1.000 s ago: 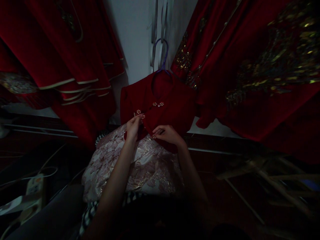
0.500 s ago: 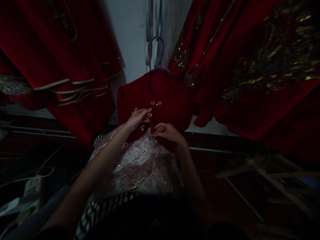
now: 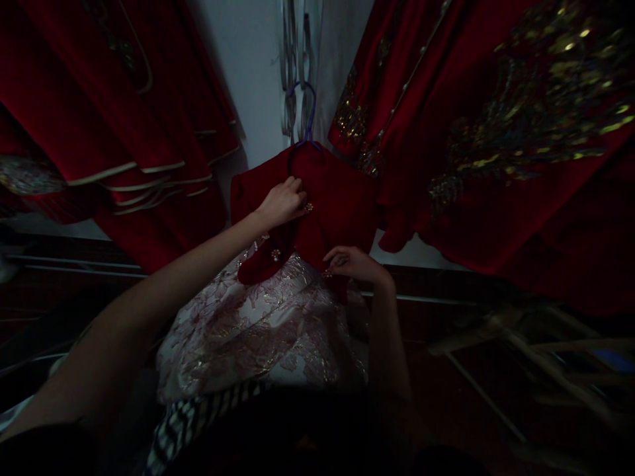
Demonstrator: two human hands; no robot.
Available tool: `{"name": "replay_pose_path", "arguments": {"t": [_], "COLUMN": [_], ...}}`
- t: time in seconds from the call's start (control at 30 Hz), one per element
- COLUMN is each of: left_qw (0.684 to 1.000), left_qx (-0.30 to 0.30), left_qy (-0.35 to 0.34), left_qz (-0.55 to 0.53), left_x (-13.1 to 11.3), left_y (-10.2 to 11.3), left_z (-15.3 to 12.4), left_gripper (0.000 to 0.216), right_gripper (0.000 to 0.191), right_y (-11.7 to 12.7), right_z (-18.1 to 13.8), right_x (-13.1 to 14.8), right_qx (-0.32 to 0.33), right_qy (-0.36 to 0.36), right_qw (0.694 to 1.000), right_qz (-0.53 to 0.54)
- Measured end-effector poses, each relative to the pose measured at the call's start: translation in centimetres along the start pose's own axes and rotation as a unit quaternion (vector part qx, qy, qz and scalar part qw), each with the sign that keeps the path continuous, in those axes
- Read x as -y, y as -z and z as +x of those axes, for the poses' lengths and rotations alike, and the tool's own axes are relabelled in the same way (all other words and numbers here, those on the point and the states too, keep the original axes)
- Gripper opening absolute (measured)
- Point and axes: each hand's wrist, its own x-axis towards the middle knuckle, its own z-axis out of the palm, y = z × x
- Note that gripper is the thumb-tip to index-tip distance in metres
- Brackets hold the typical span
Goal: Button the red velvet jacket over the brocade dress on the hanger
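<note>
A short red jacket (image 3: 342, 205) with jewelled flower-shaped fasteners hangs on a purple hanger (image 3: 311, 119). My left hand (image 3: 284, 202) is closed at the upper part of its front opening, fingers curled on the cloth. Beside those fingers shows one jewelled fastener (image 3: 308, 207). Lower down, my right hand (image 3: 358, 264) pinches the jacket's right front near another fastener (image 3: 327, 274). The jacket's left front flap hangs loose, a fastener (image 3: 276, 254) showing on it. Below the jacket spreads a pale pink and silver brocade skirt (image 3: 258, 330).
Red garments with light trim (image 3: 149, 119) hang at the left. On the right hangs a red garment with gold sequins (image 3: 555, 119). Metal chain-like links (image 3: 292, 59) run down the pale wall above the hanger. A wooden frame (image 3: 540, 370) stands at the lower right.
My left hand has moved up to the upper part of the jacket's front opening. My right hand has shifted right, drawing the lower front edge outward, so the opening is wider.
</note>
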Motion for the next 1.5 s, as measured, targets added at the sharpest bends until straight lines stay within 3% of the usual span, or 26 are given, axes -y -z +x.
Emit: {"name": "replay_pose_path", "arguments": {"t": [0.2, 0.6, 0.87, 1.17, 1.23, 1.33, 1.43, 1.5], "left_qw": [1.000, 0.989, 0.993, 0.994, 0.993, 0.993, 0.989, 0.982], "left_qx": [0.000, -0.032, -0.024, -0.055, -0.060, -0.086, -0.144, -0.180], "left_qy": [-0.024, -0.042, -0.037, -0.075, -0.091, -0.079, -0.010, 0.049], "left_qz": [0.015, -0.135, -0.114, -0.048, -0.037, -0.025, -0.021, -0.028], "left_x": [0.4, 2.5, 1.8, 2.4, 2.5, 2.0, 0.9, 0.1], "left_y": [-0.5, -0.9, -0.4, -1.3, -1.4, -1.3, -1.4, -2.0], "left_z": [-0.1, -0.2, 0.3, 0.3, 0.2, -0.3, -1.0, -1.4], "left_gripper": [0.025, 0.022, 0.017, 0.024, 0.027, 0.038, 0.055, 0.062], "right_gripper": [0.034, 0.031, 0.030, 0.027, 0.027, 0.031, 0.042, 0.055], "right_y": [1.6, 1.1, 0.9, -0.7, -0.8, -0.8, -1.3, -2.4], "right_z": [-1.2, -0.9, -0.7, 0.3, 0.8, 3.4, 8.0, 11.2], "right_x": [-0.3, 0.1, 0.1, 0.5, 1.2, 3.3, 6.1, 7.7], "right_qx": [-0.040, -0.057, -0.062, -0.073, -0.106, -0.214, -0.315, -0.327], "right_qy": [-0.018, -0.023, -0.027, 0.034, 0.065, 0.139, 0.197, 0.186], "right_qw": [0.999, 0.998, 0.997, 0.996, 0.992, 0.967, 0.927, 0.925], "right_qz": [-0.008, -0.013, -0.033, -0.040, -0.021, 0.028, 0.057, 0.053]}}
